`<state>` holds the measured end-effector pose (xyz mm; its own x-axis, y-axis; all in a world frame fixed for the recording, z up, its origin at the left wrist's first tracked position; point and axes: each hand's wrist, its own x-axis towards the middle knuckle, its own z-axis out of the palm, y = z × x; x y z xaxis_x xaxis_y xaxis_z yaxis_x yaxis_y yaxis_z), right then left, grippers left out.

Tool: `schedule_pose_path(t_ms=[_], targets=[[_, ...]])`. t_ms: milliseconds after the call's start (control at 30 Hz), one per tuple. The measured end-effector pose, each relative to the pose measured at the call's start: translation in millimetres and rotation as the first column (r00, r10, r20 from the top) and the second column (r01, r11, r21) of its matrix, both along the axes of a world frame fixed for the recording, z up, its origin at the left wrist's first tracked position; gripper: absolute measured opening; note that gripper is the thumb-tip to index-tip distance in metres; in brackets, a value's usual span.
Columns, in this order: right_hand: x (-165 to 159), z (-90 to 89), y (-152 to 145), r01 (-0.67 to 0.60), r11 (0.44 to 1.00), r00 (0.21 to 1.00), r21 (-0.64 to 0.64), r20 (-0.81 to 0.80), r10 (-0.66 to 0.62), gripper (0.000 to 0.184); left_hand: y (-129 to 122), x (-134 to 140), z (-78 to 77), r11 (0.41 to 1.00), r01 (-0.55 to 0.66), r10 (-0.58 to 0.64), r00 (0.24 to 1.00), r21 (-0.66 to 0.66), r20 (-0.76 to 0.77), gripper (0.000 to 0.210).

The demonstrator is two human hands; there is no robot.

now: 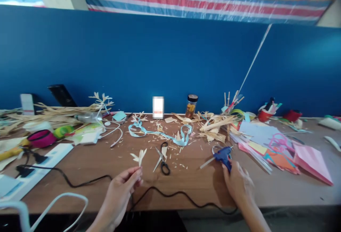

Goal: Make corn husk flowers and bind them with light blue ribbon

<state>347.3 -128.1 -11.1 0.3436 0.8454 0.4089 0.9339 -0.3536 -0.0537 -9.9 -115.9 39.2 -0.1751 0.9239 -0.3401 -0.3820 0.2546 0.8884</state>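
Observation:
Between thumb and fingers, my left hand (pixel 125 184) pinches a small flower of pale dried husk (pixel 139 156), its few petals pointing up. My right hand (pixel 238 182) is wrapped round the handle of a blue hot glue gun (pixel 224 155), with a translucent glue stick (pixel 207 163) sticking out to the left. On the wooden table between my hands lie black-handled scissors (pixel 163 159) with the blades apart. Behind them a light blue ribbon (pixel 160 133) curls among scraps of husk.
A power strip (pixel 39 171) with plugs sits at left, and a black cord (pixel 181 193) crosses the front. Dried husks (pixel 217 127) and a lidded jar (pixel 191 107) stand toward the back. Coloured paper (pixel 311 161) covers the right. A blue partition (pixel 165 54) rises behind.

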Motion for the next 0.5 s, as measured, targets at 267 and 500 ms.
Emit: schedule_pose_path(t_ms=[267, 500], targets=[[1, 22.5, -8, 0.050, 0.994, 0.995, -0.098, 0.088, -0.042, 0.043, 19, -7, -10.0, 0.995, 0.034, -0.036, 0.999, 0.093, 0.021, 0.027], [-103, 68.2, 12, -0.503, 0.861, 0.825, -0.073, -0.339, 0.453, 0.029, 36, -3, -21.3, 0.991, 0.102, -0.109, 0.990, 0.090, 0.085, 0.024]])
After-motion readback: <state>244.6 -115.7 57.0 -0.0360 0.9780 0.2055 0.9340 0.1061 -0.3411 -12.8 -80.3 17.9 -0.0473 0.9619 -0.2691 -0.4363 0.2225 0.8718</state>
